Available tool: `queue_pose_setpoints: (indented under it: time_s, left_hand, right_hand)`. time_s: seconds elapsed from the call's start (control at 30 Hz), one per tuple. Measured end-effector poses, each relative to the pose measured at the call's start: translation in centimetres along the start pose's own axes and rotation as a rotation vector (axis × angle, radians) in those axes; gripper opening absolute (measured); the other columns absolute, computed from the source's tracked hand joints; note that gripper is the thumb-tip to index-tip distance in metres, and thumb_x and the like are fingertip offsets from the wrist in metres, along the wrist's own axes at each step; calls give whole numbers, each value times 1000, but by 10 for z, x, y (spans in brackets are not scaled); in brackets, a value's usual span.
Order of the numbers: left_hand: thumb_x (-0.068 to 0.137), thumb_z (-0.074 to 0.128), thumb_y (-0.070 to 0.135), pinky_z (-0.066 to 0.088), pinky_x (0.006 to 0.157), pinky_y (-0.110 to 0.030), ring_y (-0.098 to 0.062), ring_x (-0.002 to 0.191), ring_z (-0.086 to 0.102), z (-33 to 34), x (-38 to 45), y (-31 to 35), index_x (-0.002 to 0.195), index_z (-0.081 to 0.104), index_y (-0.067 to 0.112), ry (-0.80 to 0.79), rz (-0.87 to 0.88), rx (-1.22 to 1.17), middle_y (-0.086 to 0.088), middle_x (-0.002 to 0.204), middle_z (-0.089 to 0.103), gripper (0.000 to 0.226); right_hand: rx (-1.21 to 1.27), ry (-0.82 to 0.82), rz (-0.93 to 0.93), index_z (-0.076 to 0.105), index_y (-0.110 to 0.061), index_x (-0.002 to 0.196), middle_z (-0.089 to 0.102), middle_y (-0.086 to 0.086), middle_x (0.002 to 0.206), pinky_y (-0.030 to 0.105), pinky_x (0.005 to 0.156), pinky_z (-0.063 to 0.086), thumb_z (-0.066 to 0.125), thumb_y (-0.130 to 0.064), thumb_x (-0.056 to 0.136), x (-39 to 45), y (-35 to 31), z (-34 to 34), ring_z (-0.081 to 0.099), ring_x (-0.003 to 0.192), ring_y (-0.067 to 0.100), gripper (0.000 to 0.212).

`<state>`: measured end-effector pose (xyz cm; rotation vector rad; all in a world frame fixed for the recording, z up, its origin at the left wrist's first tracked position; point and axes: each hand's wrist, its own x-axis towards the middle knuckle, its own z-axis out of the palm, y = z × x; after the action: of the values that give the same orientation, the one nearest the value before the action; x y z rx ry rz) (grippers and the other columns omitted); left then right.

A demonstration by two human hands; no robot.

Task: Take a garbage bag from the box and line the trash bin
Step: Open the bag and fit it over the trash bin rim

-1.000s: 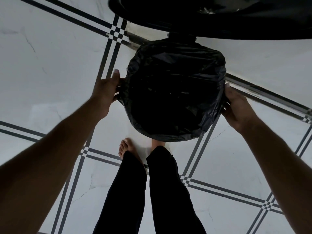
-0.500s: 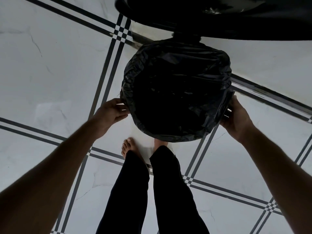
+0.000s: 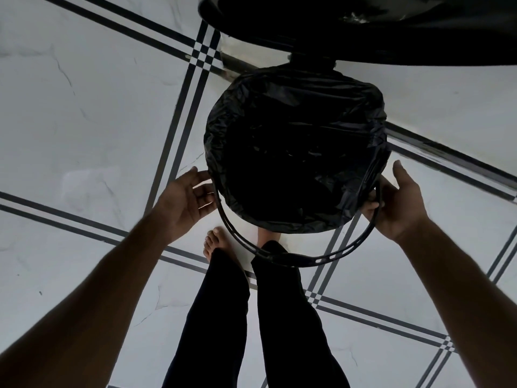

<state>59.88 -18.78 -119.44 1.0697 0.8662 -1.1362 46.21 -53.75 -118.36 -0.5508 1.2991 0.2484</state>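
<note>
The round trash bin (image 3: 296, 152) stands on the floor (image 3: 84, 121) just above the frame's centre, toward twelve o'clock from the person's bare feet. A glossy, crinkled black garbage bag (image 3: 279, 88) is draped over its mouth and folded down around the rim, its plastic gathered in fine pleats at the three o'clock side. The inside of the bag is too dark to read.

A thin black ring (image 3: 321, 257), a hoop with small slots along its band, hangs tilted at the bin's six o'clock side, its low arc dipping in front of the person's ankles. The right hand (image 3: 397, 200), at four o'clock from the bin, has its lower fingers curled round the ring where it meets the bin wall, thumb lifted free and pointing to twelve. The left hand (image 3: 187, 200), at eight o'clock from the bin, is spread, palm toward the bin, its straight fingers (image 3: 205, 191) reaching the ring's other end; whether they touch it I cannot tell.

The floor is pale, marble-veined tile crossed by paired dark stripes that form small checkered squares. Black trouser legs (image 3: 223, 317) rise from six o'clock. At twelve to one o'clock a broad, dark, rounded shape (image 3: 363, 32) overhangs the bin.
</note>
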Motion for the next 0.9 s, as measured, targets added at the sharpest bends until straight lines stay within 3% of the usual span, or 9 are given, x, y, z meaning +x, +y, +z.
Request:
queue_pose_setpoints:
  time_s: [0.1,0.23,0.33,0.47,0.57,0.67,0.77,0.83,0.9]
  left_hand:
    - [101,37,30,57,79,-32,-17,78,65,3,0,7,95,64,16,-61,35,-6,-5,88,67,32]
    - [98,40,23,57,77,-32,-19,81,66,7,2,15,99,64,14,-105,68,-7,-3,92,66,26]
    - [95,39,18,58,76,-32,-20,82,66,7,4,16,102,63,9,-100,76,-34,-5,93,67,26]
    - [93,40,7,58,80,-30,-18,86,69,0,3,14,104,64,4,-111,70,26,-7,99,71,28]
    - [85,51,2,58,80,-25,-14,89,71,-5,3,12,100,69,4,-163,89,107,-6,98,74,24]
    - [88,45,-9,57,77,-20,-12,88,72,-9,4,8,88,76,9,-175,141,164,-5,92,75,36]
    - [72,65,0,56,77,-17,-9,89,72,-11,5,4,85,78,14,-190,187,161,-2,90,76,23]
    - [56,83,12,55,78,-18,-10,91,71,-12,6,2,86,78,15,-221,200,154,-2,92,76,31]
    - [51,89,18,55,78,-18,-11,92,71,-13,8,0,87,77,14,-209,206,151,-3,93,75,38]
  right_hand:
    - [-21,-11,-27,63,-21,102,60,-6,82,17,40,32,44,-63,94,3,-2,3,48,53,8,47]
    - [-72,-28,-62,68,-19,88,63,-5,80,19,42,28,45,-63,93,3,-4,6,50,55,10,50]
    - [-72,-10,-77,73,-16,85,65,-2,80,19,43,33,46,-59,94,2,-3,6,55,59,13,52]
    - [-22,51,-109,68,-13,96,51,0,82,22,57,48,55,-52,91,8,-6,0,55,70,15,42]
    - [-45,50,-134,67,-10,107,52,2,83,27,68,49,64,-49,80,9,-12,4,54,75,18,48]
    - [-87,33,-152,70,-10,105,54,2,86,29,72,44,74,-50,66,8,-14,8,52,77,19,56]
    - [-87,13,-148,74,-13,93,54,1,85,29,75,46,80,-49,62,5,-11,10,55,77,18,48]
    - [-66,-10,-145,76,-13,88,60,0,85,25,71,53,73,-46,73,1,-9,11,61,77,17,36]
    - [-35,-23,-141,76,-11,90,63,0,85,23,65,56,63,-42,86,-2,-8,13,65,74,15,33]
